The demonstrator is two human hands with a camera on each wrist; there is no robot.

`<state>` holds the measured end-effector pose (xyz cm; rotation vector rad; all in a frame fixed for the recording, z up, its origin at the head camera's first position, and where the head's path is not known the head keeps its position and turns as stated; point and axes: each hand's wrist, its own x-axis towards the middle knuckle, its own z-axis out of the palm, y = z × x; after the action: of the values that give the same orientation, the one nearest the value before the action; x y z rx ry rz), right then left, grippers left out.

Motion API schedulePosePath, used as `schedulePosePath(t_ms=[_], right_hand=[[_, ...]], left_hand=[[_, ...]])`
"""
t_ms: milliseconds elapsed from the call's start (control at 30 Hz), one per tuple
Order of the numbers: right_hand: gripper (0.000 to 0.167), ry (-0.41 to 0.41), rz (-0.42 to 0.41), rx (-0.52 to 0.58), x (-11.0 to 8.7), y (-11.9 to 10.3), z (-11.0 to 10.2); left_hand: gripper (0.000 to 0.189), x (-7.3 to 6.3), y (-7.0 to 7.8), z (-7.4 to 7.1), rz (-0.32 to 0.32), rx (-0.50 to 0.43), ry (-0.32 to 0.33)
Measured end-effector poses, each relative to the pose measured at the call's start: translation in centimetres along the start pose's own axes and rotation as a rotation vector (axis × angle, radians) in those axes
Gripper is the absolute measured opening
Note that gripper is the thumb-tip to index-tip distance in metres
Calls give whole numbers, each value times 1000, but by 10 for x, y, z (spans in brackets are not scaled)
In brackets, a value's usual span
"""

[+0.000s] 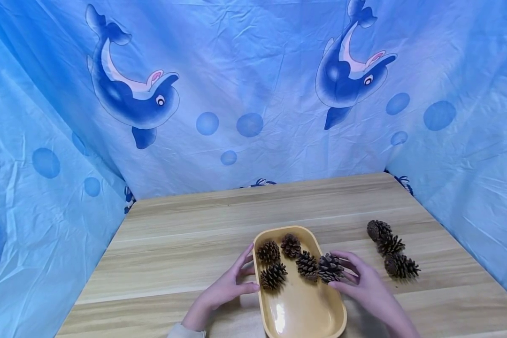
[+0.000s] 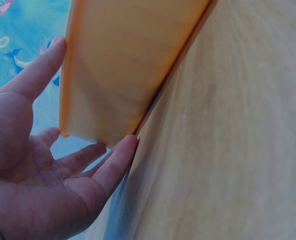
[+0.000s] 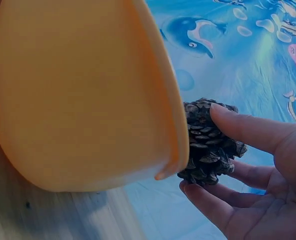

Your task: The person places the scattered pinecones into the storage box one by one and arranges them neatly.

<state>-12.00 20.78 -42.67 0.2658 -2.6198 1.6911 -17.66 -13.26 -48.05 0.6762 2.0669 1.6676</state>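
Note:
A yellow plastic tray (image 1: 297, 310) stands on the table, with several brown pine cones (image 1: 272, 276) gathered in its far half. My right hand (image 1: 365, 286) pinches another pine cone (image 1: 330, 268) between thumb and fingers at the tray's right rim. In the right wrist view, the held pine cone (image 3: 210, 145) sits partly behind the tray's wall (image 3: 87, 100). On the opposite side, my left hand (image 1: 226, 286) has its fingers spread against the tray. The left wrist view shows the left thumb at the rim and fingertips (image 2: 130, 142) by the tray's base.
A row of three pine cones (image 1: 390, 245) lies on the wooden table (image 1: 173, 244) at the right. Blue cloth (image 1: 245, 56) printed with dolphins hangs behind the table and along both sides.

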Motion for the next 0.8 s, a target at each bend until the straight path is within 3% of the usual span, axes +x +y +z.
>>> schedulePosePath(t_ms=[600, 800], right_hand=[[70, -176, -122, 3, 4, -4, 17], [74, -229, -56, -14, 4, -10, 27]], left_hand=[[102, -1, 1, 0, 3, 3, -1], [102, -1, 2, 1, 7, -16, -6]])
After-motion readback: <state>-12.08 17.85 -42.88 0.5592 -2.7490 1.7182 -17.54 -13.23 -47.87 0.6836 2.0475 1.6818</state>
